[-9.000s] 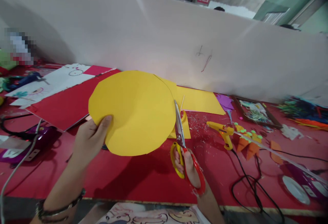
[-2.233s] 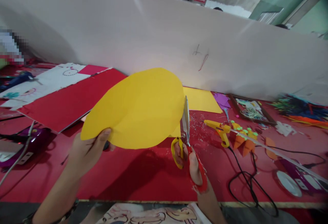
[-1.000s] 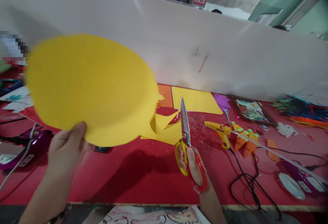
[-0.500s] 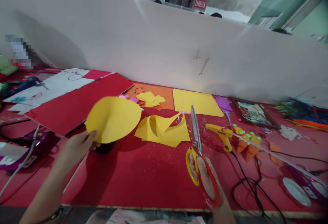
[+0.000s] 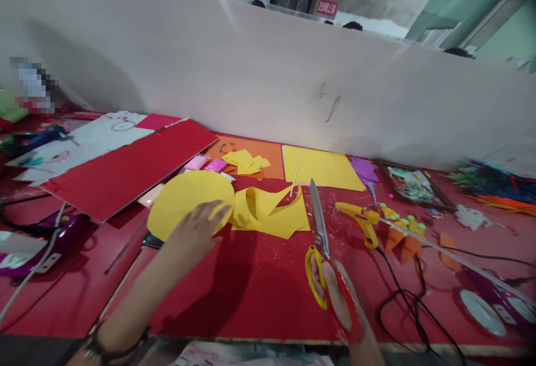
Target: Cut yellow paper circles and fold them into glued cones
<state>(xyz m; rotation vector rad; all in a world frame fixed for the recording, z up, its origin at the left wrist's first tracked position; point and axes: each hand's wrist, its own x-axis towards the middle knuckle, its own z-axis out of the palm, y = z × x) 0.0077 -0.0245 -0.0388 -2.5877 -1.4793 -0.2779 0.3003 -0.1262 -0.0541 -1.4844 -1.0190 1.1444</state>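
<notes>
A round yellow paper disc (image 5: 176, 195) lies on the left part of the table, partly over a dark flat object (image 5: 153, 241). Over its right edge reaches my left hand (image 5: 195, 229), open, fingers stretched toward the yellow paper offcuts (image 5: 272, 215). Whether the fingertips touch the disc or only hover, I cannot tell. My right hand (image 5: 335, 285) grips scissors (image 5: 320, 220) with one yellow and one red handle. Their blades point up and away from me and look closed. A thin white stick (image 5: 295, 179) rests against the offcuts.
At right lie a yellow glue gun (image 5: 360, 218), its black cable, orange cone shapes (image 5: 404, 237), a white dish (image 5: 483, 311) and a framed tray (image 5: 446, 201). A red board (image 5: 138, 170) covers the left. Behind are yellow sheets (image 5: 322, 166) and a pale partition (image 5: 251, 70).
My left hand has let go of the yellow disc, now lying on the table, and has moved right across it. My right hand and the scissors have barely moved.
</notes>
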